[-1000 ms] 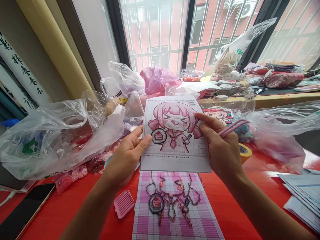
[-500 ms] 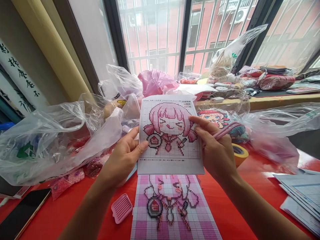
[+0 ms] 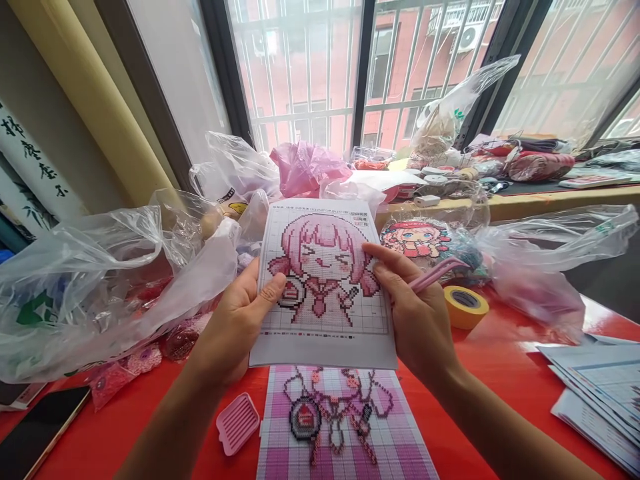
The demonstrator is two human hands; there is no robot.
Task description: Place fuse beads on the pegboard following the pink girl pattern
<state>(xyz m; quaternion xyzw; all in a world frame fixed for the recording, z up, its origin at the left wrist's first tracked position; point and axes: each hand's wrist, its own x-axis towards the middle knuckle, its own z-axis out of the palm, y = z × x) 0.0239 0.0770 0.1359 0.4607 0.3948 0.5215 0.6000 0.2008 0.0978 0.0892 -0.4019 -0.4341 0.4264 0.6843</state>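
Observation:
A printed pattern sheet (image 3: 325,267) of a pink-haired cartoon figure is held up between both hands. My left hand (image 3: 253,310) pinches its left edge, thumb on the front. At the right edge, my right hand (image 3: 417,310) grips the sheet and also has pink tweezers (image 3: 440,272) between its fingers, tips pointing right. Below the sheet, a pink-and-white gridded canvas (image 3: 345,433) lies on the red table, partly covered with beads outlining the same figure; its upper part is hidden by the sheet. A pink ridged tray (image 3: 239,425) rests just left of the canvas.
Plastic bags (image 3: 115,280) fill the left side, near a phone (image 3: 45,427). Yellow tape (image 3: 465,307), a finished cartoon piece (image 3: 416,238) and papers (image 3: 600,387) are on the right. Supplies crowd the windowsill (image 3: 510,201).
Both hands and the sheet sit slightly lower and further left in view, covering more of the canvas. More of the yellow tape shows, and the tweezers point further right.

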